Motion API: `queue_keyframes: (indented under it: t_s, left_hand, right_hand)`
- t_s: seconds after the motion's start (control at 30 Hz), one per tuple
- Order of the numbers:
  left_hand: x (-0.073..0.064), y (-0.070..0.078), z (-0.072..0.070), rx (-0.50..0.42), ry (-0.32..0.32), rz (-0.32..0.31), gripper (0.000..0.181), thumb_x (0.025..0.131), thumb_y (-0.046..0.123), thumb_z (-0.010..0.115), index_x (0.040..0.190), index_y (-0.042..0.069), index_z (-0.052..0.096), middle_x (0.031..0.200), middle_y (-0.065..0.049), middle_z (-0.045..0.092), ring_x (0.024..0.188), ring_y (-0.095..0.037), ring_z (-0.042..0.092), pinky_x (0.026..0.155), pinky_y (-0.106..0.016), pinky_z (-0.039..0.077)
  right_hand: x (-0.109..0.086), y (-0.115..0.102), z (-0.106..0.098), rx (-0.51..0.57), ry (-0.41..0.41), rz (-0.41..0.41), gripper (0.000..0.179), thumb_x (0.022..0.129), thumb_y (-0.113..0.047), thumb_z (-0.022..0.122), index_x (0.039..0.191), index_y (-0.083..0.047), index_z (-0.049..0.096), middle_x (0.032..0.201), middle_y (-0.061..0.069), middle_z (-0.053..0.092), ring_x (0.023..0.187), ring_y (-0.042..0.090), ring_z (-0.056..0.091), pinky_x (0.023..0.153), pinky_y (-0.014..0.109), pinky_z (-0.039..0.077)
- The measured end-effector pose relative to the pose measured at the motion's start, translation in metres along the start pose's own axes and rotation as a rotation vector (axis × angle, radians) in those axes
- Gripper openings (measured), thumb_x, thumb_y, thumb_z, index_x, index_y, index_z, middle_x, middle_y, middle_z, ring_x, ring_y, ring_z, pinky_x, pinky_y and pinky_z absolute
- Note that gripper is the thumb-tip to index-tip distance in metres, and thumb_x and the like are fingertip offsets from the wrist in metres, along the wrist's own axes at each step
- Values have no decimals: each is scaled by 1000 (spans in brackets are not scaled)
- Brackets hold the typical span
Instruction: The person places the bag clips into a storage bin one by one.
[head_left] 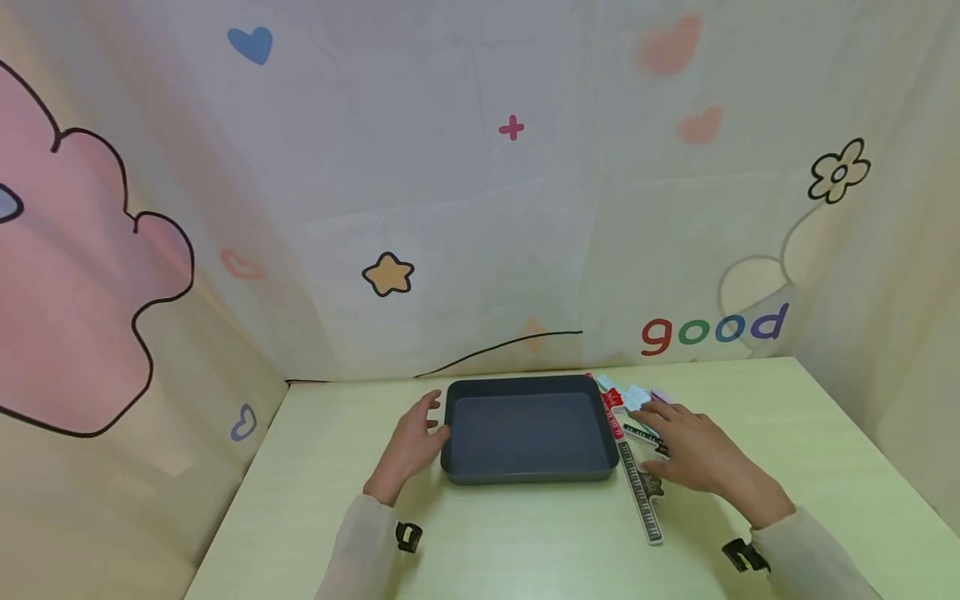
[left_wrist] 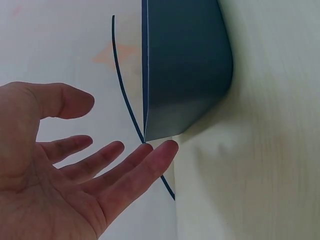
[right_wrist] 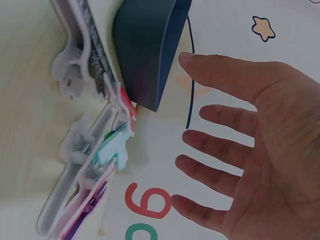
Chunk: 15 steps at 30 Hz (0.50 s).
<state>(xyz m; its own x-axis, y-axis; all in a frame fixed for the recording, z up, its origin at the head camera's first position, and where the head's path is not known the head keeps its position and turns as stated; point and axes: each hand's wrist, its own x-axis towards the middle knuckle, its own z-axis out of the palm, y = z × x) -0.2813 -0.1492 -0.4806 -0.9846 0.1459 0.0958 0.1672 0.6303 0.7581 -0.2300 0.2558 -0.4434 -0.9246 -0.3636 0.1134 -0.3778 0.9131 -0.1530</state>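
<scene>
A dark blue-grey rectangular tray [head_left: 532, 437] lies on the table. My left hand [head_left: 412, 442] is beside its left wall, fingers loosely spread and nothing held; in the left wrist view its fingertips overlap the tray's corner. On the right, my right hand [head_left: 693, 446] hovers over several long plastic clips with piano-key patterns, fingers apart and palm bare. A black clip [head_left: 641, 496] lies along the tray's right side, with a red clip [head_left: 612, 412] behind it. Light blue [head_left: 636, 397] and purple clips [head_left: 660, 396] are farther back, partly hidden by the right hand.
The pale table [head_left: 525, 542] ends at a printed cloth [head_left: 465, 208] hanging behind and at both sides. Cloth drawings include a star and the word "good". A black band [head_left: 408, 537] is near the left sleeve, another [head_left: 745, 555] near the right.
</scene>
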Motion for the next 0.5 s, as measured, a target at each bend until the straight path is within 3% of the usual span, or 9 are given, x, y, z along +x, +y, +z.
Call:
queue_keyframes:
  t_s: [0.33,0.5]
  left_hand:
    - [5,-5,2,-53,-40,-81,58,88,6,56,144,1,42,125,-23,59,92,-24,69,61,-31,58]
    - [6,-8,5,-90,-54,-109,55,89,4,55,143,-2,43,120,-24,58,95,-28,67,58,-30,60]
  right_hand:
    - [-12,13,14,3,-72,-1,64,72,-32,84,129,-10,63,133,18,59,123,44,54,96,66,46]
    - [-16,18,21,6,-85,-10,62,71,-32,85,125,-11,65,129,15,62,118,41,57,96,61,48]
